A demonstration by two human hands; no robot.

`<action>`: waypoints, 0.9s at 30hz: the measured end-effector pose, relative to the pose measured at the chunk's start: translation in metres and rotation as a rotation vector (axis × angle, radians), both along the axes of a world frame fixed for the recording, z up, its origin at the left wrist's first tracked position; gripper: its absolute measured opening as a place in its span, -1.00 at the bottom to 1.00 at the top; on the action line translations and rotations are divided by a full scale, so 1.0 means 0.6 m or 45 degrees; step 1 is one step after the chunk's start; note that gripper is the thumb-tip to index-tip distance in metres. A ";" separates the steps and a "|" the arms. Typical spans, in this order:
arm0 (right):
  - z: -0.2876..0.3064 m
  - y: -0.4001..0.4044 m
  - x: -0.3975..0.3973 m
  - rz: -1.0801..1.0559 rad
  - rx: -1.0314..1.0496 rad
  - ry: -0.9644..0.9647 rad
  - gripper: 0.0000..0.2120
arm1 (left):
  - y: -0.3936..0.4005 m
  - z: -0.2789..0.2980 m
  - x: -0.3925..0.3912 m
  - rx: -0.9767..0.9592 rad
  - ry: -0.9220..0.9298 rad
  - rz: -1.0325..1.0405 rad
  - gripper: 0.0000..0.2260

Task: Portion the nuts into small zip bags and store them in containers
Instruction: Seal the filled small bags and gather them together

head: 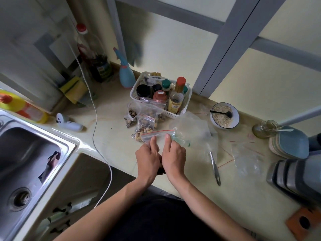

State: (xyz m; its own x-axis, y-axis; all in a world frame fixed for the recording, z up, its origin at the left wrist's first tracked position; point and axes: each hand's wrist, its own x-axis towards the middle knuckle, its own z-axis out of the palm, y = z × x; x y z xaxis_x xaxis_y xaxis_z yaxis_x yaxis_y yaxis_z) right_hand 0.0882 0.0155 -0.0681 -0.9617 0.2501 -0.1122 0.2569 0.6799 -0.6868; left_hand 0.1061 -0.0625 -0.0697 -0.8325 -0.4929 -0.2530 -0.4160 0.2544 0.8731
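A small clear zip bag [160, 134] with a red seal strip lies on the counter in front of me. My left hand [148, 158] and my right hand [173, 156] sit side by side on it, each pinching it with a thumb just below the strip. The bag's contents are hidden under my hands. Behind it lie filled zip bags of nuts [145, 125], and a larger bag of mixed nuts [147, 111] leans on the white basket [173, 113].
Large crumpled clear plastic bag [194, 129] over a metal spoon handle [215, 168] at right. Empty zip bags [246, 153] lie further right. Bowl of oats [225, 115], glass jar [264, 129], stacked plates [291, 143], sink [26, 162] at left, white cable [97, 119].
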 end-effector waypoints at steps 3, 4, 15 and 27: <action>-0.003 0.000 0.001 0.003 0.009 0.031 -0.39 | 0.001 0.003 0.002 -0.037 0.035 -0.012 -0.52; -0.005 0.000 -0.001 0.002 -0.002 0.020 -0.40 | 0.001 0.004 0.002 -0.037 0.051 -0.016 -0.53; 0.006 0.002 -0.013 -0.061 -0.230 -0.047 -0.45 | -0.017 0.014 0.022 0.280 -0.045 -0.025 -0.55; 0.002 0.014 -0.005 -0.076 -0.569 -0.130 -0.54 | -0.042 0.018 0.015 0.886 -0.148 0.130 -0.51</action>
State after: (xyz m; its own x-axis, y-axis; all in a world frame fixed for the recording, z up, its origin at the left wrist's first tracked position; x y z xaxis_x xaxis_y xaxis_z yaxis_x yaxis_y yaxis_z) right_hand 0.0855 0.0236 -0.0668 -0.9254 0.2103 -0.3152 0.3685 0.3052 -0.8781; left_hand 0.1152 -0.0876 -0.0589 -0.7392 -0.2589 -0.6217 -0.5083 -0.3910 0.7673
